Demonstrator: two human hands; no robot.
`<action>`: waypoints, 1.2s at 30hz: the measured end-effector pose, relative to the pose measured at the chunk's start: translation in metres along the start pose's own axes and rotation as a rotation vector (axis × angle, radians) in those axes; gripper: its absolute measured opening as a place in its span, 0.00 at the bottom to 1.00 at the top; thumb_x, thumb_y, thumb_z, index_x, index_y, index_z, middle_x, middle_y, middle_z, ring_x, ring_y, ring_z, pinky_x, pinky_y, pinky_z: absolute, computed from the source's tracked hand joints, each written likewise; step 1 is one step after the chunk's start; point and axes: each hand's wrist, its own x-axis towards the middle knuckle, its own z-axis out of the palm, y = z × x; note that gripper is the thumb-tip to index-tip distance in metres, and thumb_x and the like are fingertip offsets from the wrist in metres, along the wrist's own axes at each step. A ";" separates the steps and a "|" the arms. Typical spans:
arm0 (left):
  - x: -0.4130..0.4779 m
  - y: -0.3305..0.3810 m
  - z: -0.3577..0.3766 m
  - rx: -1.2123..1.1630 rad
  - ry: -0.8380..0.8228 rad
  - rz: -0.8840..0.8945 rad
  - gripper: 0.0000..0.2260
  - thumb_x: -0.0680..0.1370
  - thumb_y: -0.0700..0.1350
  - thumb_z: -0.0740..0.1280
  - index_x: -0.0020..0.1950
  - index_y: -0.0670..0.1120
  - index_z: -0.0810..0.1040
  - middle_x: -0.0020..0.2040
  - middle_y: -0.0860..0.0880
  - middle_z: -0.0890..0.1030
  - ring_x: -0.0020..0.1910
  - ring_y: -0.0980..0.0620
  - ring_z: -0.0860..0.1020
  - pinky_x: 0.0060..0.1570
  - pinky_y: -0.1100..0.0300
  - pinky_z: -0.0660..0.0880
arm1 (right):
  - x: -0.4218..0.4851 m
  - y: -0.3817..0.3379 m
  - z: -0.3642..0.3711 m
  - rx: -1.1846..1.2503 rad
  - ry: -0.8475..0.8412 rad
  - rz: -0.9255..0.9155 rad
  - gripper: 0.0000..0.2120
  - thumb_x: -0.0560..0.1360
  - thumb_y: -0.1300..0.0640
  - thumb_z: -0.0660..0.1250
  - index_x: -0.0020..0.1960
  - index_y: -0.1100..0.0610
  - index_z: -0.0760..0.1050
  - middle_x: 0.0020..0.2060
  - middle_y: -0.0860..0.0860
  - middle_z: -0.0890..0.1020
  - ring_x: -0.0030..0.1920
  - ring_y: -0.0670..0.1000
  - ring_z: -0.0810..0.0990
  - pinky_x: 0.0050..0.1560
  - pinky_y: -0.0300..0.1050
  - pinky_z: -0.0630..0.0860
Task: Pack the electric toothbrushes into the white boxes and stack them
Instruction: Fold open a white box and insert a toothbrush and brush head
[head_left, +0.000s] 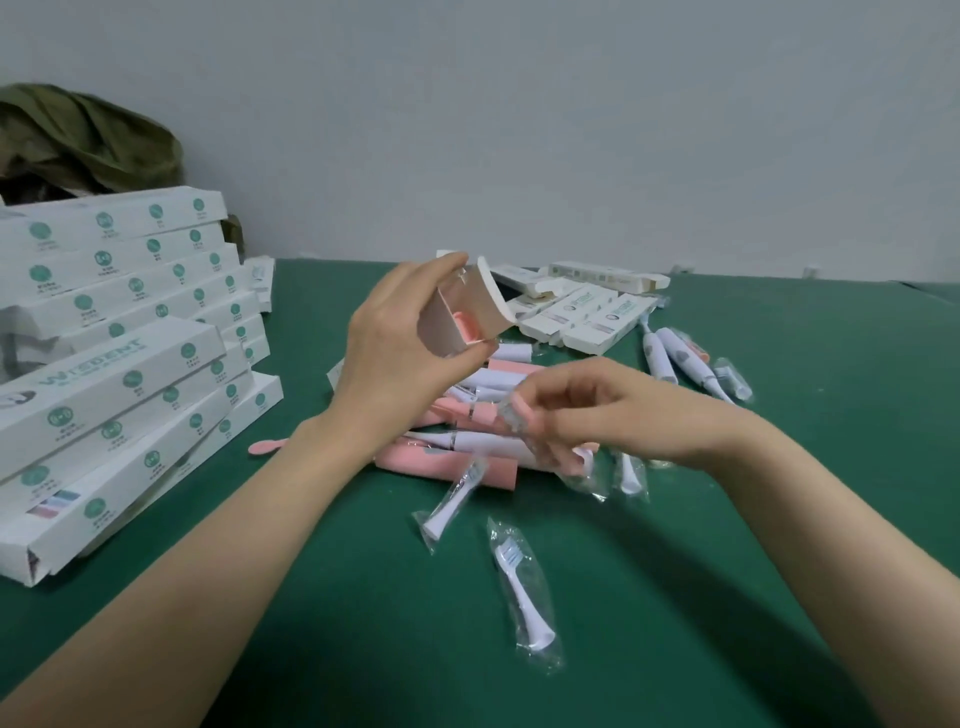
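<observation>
My left hand (400, 343) grips a white box (462, 306) by its open end, raised above the table with the flap up; something pink shows inside. My right hand (576, 410) pinches a pink brush head in a clear wrapper (519, 413) just below the box. Beneath both hands lies a pile of pink and white toothbrushes (467, 441). Two wrapped white brush heads (454, 499) (522, 584) lie on the green table in front of the pile.
Packed white boxes (119, 364) stand stacked at the left on the green table (363, 623). Empty open boxes (582, 306) lie at the back, with several white toothbrushes (675, 358) to their right. A pink strip (267, 446) lies by the stack. An olive bag (78, 140) sits behind.
</observation>
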 end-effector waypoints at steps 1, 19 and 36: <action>0.001 0.001 -0.001 -0.009 0.010 0.002 0.28 0.66 0.42 0.78 0.64 0.41 0.76 0.55 0.49 0.78 0.52 0.58 0.72 0.56 0.66 0.68 | 0.005 -0.007 0.001 0.105 0.031 -0.056 0.13 0.78 0.65 0.61 0.46 0.51 0.81 0.31 0.52 0.79 0.32 0.49 0.76 0.39 0.39 0.76; 0.007 -0.019 -0.002 -0.103 0.229 -0.059 0.29 0.64 0.43 0.77 0.64 0.49 0.74 0.55 0.60 0.75 0.55 0.68 0.72 0.59 0.72 0.66 | 0.094 -0.051 0.008 0.648 0.705 -0.206 0.10 0.82 0.55 0.58 0.47 0.58 0.74 0.36 0.51 0.78 0.31 0.47 0.78 0.31 0.40 0.77; 0.035 -0.025 0.010 -0.034 0.181 0.027 0.28 0.63 0.44 0.75 0.62 0.40 0.77 0.54 0.55 0.75 0.53 0.64 0.72 0.56 0.77 0.65 | 0.117 -0.039 0.005 0.402 1.050 -0.435 0.07 0.75 0.64 0.67 0.43 0.54 0.78 0.35 0.47 0.82 0.38 0.46 0.80 0.45 0.42 0.77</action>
